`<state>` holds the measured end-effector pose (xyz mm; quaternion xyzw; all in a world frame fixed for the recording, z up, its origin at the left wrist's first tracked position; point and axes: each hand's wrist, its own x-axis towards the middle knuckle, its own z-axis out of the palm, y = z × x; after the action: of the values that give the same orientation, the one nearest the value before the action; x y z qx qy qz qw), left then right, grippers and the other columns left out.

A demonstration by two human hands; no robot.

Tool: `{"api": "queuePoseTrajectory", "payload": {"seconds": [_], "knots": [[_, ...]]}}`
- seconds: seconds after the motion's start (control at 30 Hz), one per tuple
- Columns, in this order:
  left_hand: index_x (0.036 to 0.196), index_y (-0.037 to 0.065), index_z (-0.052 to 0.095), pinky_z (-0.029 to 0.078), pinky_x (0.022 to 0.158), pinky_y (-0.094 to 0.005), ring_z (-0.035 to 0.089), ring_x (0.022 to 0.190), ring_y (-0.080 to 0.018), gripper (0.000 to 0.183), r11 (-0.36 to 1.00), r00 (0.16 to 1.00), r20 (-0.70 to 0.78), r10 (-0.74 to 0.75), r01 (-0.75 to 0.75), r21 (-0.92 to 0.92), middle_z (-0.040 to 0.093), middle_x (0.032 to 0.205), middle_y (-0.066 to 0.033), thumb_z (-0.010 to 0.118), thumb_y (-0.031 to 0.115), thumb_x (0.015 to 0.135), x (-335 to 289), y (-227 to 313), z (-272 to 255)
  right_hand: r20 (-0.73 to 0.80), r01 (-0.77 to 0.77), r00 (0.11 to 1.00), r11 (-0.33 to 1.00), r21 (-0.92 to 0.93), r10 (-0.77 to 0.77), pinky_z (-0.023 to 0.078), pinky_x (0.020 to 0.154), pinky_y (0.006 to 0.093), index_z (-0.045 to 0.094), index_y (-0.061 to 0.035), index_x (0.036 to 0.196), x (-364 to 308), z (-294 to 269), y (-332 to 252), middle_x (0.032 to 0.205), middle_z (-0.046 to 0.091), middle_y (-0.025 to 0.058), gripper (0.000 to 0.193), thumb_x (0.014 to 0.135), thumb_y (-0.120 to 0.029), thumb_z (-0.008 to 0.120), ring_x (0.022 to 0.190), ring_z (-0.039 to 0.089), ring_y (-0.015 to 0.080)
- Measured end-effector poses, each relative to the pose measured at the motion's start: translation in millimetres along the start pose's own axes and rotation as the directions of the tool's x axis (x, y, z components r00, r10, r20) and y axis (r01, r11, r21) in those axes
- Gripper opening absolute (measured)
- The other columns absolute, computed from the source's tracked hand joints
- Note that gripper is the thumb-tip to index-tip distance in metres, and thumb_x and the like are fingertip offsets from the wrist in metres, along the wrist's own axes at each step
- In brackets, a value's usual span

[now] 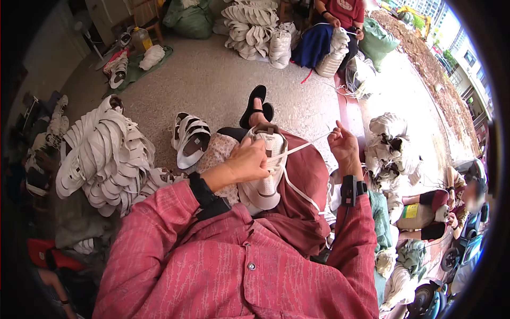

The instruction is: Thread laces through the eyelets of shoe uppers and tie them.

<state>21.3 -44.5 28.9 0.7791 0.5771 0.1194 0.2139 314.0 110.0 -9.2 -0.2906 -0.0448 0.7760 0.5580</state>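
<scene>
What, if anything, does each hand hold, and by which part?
The right hand holds a white lace by its part away from the shoe. The left hand is at the shoe's side; its exact grip is hidden.

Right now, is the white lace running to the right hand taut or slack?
Taut: the white lace runs almost straight from the shoe to the right hand, while another length lies in a loose curve.

Daylight from right, pavement [421, 98] glaring white; left edge dim; fisheye bending, black vignette at rim.
</scene>
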Motion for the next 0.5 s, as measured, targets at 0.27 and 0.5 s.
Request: {"api": "queuePoseTrajectory", "payload": {"seconds": [0.27,0.5], "knots": [[0.07,0.005,0.063,0.04,0.076,-0.0258,0.048,0.09,-0.013,0.023,0.78,0.911,0.386,0.146,0.135,-0.611,0.05,0.095,0.0017,0.077,0.023,0.076,25,-38,-22,-0.079,0.115,0.988,0.98,-0.159,-0.129,0.055,0.062,0.0238,0.058,0.0051,0.105,23,-42,-65,0.082,0.064,0.0086,0.017,0.092,0.004,0.048,0.065,0.059,0.0142],[0.067,0.003,0.066,0.039,0.068,-0.0232,0.051,0.08,-0.0089,0.038,0.811,0.873,0.479,0.094,0.212,-0.545,0.052,0.093,-0.0001,0.07,0.036,0.085,34,-28,-27,0.232,0.526,0.835,0.6,-0.602,-0.499,0.044,0.069,0.0141,0.056,0.0056,0.117,1,-181,-238,0.091,0.055,-0.0007,0.025,0.094,-0.001,0.048,0.077,0.053,0.007]]}}
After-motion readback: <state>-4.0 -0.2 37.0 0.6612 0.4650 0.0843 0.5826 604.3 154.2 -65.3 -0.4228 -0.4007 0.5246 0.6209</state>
